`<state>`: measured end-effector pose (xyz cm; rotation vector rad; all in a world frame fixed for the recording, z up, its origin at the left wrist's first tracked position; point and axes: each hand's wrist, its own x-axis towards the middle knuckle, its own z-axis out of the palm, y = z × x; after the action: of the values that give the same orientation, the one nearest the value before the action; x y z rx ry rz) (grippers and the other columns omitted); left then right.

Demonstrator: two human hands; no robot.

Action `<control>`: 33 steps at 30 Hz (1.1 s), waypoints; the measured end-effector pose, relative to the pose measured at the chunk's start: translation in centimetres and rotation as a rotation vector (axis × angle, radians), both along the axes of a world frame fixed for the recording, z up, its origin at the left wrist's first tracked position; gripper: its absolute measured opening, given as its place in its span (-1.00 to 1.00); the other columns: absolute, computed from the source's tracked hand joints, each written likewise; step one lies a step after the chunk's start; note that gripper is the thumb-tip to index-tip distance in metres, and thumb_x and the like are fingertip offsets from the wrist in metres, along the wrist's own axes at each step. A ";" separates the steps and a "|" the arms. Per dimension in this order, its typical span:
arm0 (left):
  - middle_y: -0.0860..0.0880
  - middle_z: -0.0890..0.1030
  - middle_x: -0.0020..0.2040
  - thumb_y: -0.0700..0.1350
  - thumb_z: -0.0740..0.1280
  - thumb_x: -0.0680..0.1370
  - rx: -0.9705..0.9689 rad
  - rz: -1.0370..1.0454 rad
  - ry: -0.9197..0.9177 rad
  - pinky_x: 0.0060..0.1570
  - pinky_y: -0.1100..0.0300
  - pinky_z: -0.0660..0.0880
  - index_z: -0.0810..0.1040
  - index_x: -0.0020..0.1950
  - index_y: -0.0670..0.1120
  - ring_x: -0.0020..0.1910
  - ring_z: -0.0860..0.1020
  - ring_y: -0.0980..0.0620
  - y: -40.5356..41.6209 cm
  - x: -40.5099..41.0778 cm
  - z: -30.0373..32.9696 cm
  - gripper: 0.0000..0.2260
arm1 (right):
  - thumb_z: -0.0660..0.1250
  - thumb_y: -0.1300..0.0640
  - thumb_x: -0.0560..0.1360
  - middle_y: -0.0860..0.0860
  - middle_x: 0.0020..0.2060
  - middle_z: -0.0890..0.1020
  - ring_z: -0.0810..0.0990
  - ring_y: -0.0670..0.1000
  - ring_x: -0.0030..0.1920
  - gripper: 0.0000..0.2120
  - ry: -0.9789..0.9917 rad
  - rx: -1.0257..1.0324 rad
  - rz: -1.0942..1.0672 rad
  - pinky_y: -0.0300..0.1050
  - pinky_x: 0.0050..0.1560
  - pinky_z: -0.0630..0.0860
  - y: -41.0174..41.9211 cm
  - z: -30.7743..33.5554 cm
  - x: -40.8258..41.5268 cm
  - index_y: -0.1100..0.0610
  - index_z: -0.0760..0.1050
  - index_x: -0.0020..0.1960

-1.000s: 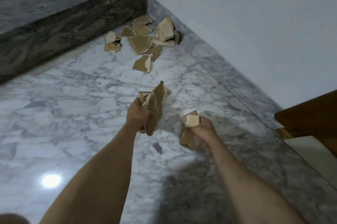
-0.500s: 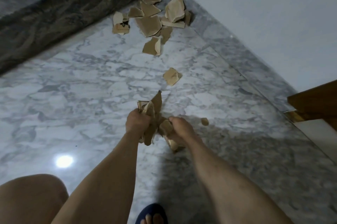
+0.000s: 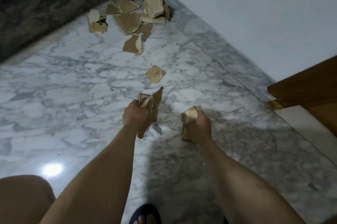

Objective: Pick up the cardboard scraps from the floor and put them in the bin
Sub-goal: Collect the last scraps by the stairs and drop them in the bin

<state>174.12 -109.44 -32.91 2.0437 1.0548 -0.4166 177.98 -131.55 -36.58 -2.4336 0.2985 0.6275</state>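
Note:
My left hand (image 3: pixel 135 117) is closed around a bunch of brown cardboard scraps (image 3: pixel 154 104) that stick up and hang down past my fist. In my right hand (image 3: pixel 201 126) I grip a smaller folded bundle of scraps (image 3: pixel 188 116). Both hands hover over the marble floor (image 3: pixel 63 86). One loose scrap (image 3: pixel 155 74) lies on the floor just beyond my left hand. A pile of several scraps (image 3: pixel 129 17) lies in the far corner by the wall. No bin is in view.
A dark stone step (image 3: pixel 45 4) runs along the far left. The white wall (image 3: pixel 255 13) closes the right side, with a wooden door or furniture edge (image 3: pixel 306 88) at the right. My knee (image 3: pixel 21 200) and a foot in a blue slipper (image 3: pixel 145 214) are at the bottom.
My hands were together half a second ago; the right hand has pulled away to the right with its bundle. The view has tilted down, showing my knee and foot.

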 end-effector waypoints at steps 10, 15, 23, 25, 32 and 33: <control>-0.10 0.52 -0.12 -0.21 0.27 0.49 0.020 0.003 0.020 -0.07 0.09 0.41 0.45 0.00 -0.06 -0.10 0.47 -0.16 -0.3 0.5 0.2 -0.88 | 0.43 -0.02 0.45 0.12 -0.05 0.66 0.64 0.19 -0.04 -0.71 0.033 -0.164 0.059 -0.12 -0.21 0.43 1.0 0.3 2.0 0.16 0.59 0.05; -0.10 0.54 -0.10 -0.21 0.29 0.48 -0.043 0.075 0.002 -0.05 0.06 0.46 0.47 0.03 -0.08 -0.07 0.50 -0.18 -0.5 0.3 0.2 -0.85 | 0.46 0.05 0.40 0.08 0.00 0.66 0.63 0.16 0.00 -0.71 0.127 -0.068 -0.006 -0.10 -0.09 0.52 1.1 0.9 3.1 0.10 0.57 0.08; -0.07 0.57 -0.13 -0.21 0.36 0.45 -0.201 0.338 -0.091 -0.06 0.04 0.56 0.46 0.03 -0.07 -0.06 0.57 -0.17 0.3 1.5 3.0 -0.81 | 0.62 0.26 0.27 0.08 0.01 0.68 0.64 0.09 0.04 -0.60 0.174 0.255 -0.026 -0.05 0.02 0.54 6.9 6.7 6.9 0.17 0.58 0.05; -0.10 0.58 -0.07 -0.19 0.36 0.45 -0.217 0.403 -0.101 -0.07 0.04 0.54 0.46 0.04 -0.08 -0.06 0.56 -0.18 0.5 3.1 3.8 -0.81 | 0.60 0.25 0.29 0.09 0.02 0.68 0.64 0.08 0.05 -0.61 0.162 0.273 0.009 -0.06 0.03 0.54 8.3 7.7 8.0 0.17 0.58 0.08; -0.14 0.59 -0.03 -0.13 0.33 0.50 -0.065 0.402 -0.086 -0.05 0.05 0.52 0.51 0.12 -0.15 0.00 0.58 -0.20 3.8 6.7 2.6 -0.78 | 0.60 0.24 0.27 0.07 0.04 0.67 0.63 0.09 0.08 -0.53 0.181 0.257 0.231 -0.10 0.05 0.54 12.1 5.4 13.3 0.17 0.57 0.14; -0.15 0.60 -0.01 -0.11 0.33 0.50 -0.043 0.416 -0.088 0.00 0.01 0.56 0.52 0.13 -0.16 0.02 0.59 -0.20 4.3 7.4 2.5 -0.76 | 0.57 0.26 0.30 0.08 0.04 0.66 0.62 0.11 0.08 -0.57 0.174 0.229 0.300 -0.11 0.01 0.53 12.4 4.9 14.0 0.15 0.55 0.13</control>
<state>181.51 -105.12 -30.40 1.7278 1.3620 -0.1316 191.94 -119.11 -31.70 -2.2222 -0.0710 0.9524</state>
